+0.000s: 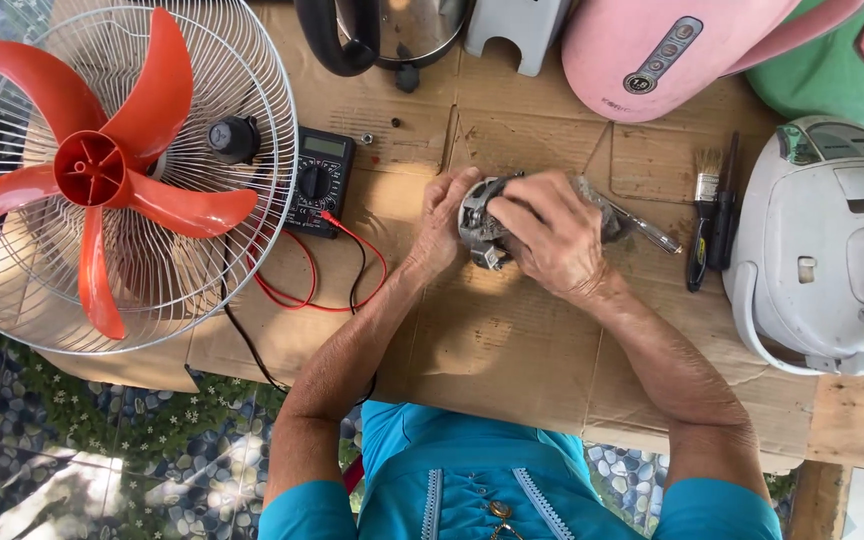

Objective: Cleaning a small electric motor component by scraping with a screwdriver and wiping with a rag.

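Observation:
A grey metal fan motor (480, 228) rests on the cardboard-covered table (512, 340), gripped between both hands. My left hand (444, 222) holds its left side with the fingers curled over the top. My right hand (552, 235) covers the motor from the right, fingers wrapped across its housing, hiding most of it. A metal shaft or tool (642, 228) pokes out to the right from under my right hand.
A red fan blade (92, 170) lies in a white wire guard (252, 120) at the left. A black multimeter (318, 180) with red and black leads sits beside it. A paintbrush (704, 215) and screwdriver (724, 215) lie at right, next to a white appliance (822, 250). A kettle (382, 35) and pink appliance (662, 50) stand behind.

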